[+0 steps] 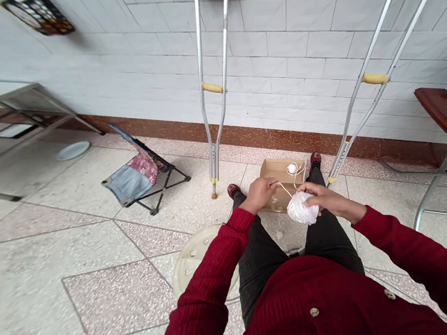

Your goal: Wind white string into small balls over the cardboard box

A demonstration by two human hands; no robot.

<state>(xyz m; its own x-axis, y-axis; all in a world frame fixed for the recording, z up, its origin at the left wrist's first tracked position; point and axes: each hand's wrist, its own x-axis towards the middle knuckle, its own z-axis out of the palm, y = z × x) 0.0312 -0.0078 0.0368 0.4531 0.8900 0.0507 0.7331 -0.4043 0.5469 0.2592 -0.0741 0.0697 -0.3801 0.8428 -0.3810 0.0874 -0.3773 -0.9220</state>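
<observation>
Far left: a metal-legged folding table point(0, 94) stood on the speckled terrazzo floor point(33, 294), a pale round plate point(73, 150) lying near its legs

Low down: a folding stool point(139, 168) with a patchwork denim seat sat on a black frame, and a round translucent disc point(189, 261) showed partly behind the person's red left sleeve point(213, 259)

Against the wall: an aluminium crutch point(214, 83) leaned upright on the white tiled wall point(284, 28)

Left hand point(260, 194): curled almost closed, its fingers pinching a length of white string point(283, 188)

Between the hands: the string ran to a white ball of string point(303, 208), held above the person's knees, clear of a shallow cardboard box point(278, 180) with a smaller white ball point(292, 169) inside

Right hand point(325, 199): fingers part spread, curved over the top of the large ball and touching it

Far right: a second crutch point(374, 78) leaned on the wall beside a red-brown table point(445, 112) on metal legs
</observation>
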